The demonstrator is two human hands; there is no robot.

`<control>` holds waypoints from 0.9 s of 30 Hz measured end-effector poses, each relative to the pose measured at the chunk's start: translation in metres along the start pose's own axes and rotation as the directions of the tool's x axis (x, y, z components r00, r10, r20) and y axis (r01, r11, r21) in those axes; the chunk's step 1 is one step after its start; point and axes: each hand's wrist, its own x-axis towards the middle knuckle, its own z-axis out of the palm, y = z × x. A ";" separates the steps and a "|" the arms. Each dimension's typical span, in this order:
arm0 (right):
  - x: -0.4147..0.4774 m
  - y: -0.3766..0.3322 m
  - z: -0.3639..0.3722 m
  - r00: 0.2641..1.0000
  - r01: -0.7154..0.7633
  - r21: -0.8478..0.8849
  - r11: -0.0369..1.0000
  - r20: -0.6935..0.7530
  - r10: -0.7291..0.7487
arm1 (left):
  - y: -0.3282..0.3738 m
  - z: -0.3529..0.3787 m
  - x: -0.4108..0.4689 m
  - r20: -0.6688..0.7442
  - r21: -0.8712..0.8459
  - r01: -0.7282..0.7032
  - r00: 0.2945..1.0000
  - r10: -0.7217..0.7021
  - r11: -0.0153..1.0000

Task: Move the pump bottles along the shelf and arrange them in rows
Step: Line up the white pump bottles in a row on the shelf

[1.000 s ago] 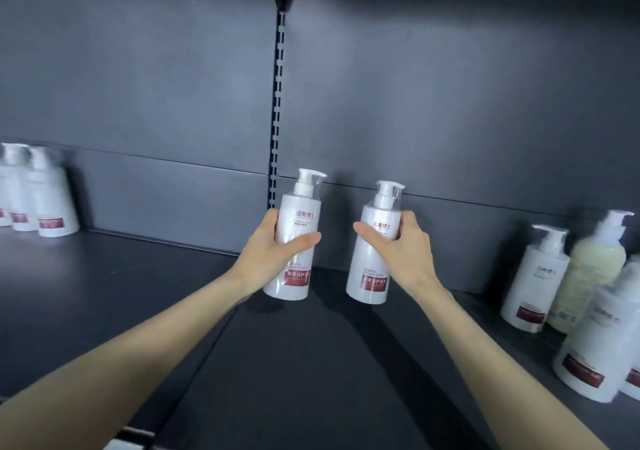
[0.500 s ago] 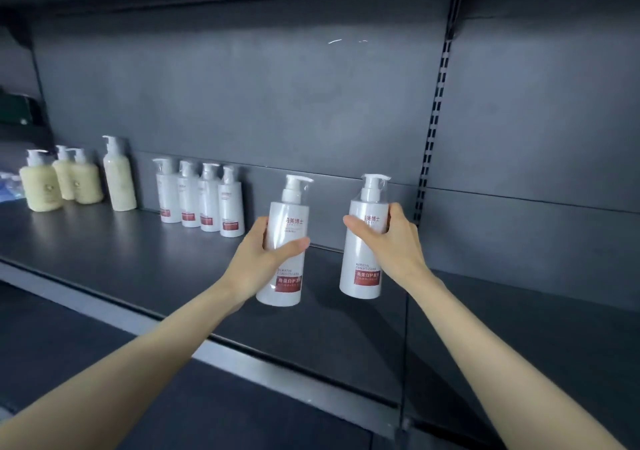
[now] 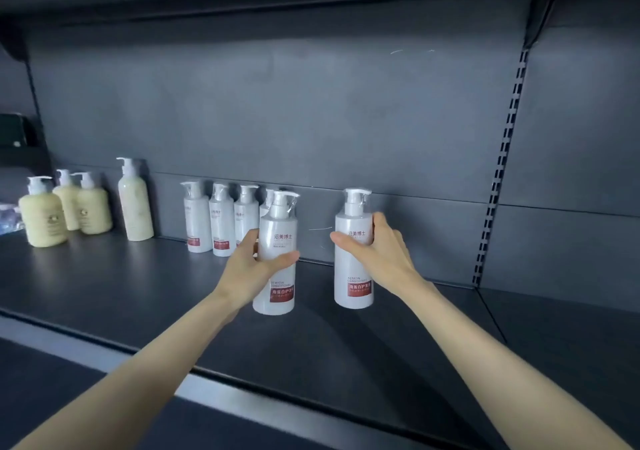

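2 white pump bottles w/ red labels held upright over the dark shelf (image 3: pixel 138 297), side by side, apart. Left-held bottle (image 3: pixel 277 242) sits approx centre frame, tilted slightly; right-held bottle (image 3: pixel 353 276) at its 3 o'clock, base low near the shelf surface; can't tell if touching. At 10 o'clock from them, row of white bottles (image 3: pixel 221 221) stands against the back wall, 4th mostly hidden. Further toward 9 o'clock: tall cream bottle (image 3: pixel 135 204), then 3 squat cream bottles (image 3: pixel 45 221).
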 end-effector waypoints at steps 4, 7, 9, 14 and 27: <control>0.028 0.014 0.025 1.000 -0.023 -0.022 1.000 0.008 0.023 | -0.018 -0.002 0.032 0.041 0.026 0.007 0.999 -0.008 1.000; 0.051 0.024 0.035 0.999 -0.053 -0.016 0.998 0.010 0.053 | -0.024 0.000 0.061 0.094 0.059 -0.002 0.996 -0.004 0.998; 0.068 0.031 0.038 0.998 -0.066 -0.014 0.998 0.002 0.066 | -0.026 0.001 0.083 0.139 0.093 -0.012 0.990 -0.001 0.996; 0.099 0.046 0.045 0.997 -0.068 -0.022 0.997 -0.048 0.067 | -0.035 0.010 0.122 0.151 0.176 -0.022 0.988 -0.005 0.984; 0.113 0.061 0.070 0.986 -0.116 -0.136 0.984 -0.135 0.098 | -0.061 0.029 0.164 0.196 0.225 -0.131 0.977 0.087 0.965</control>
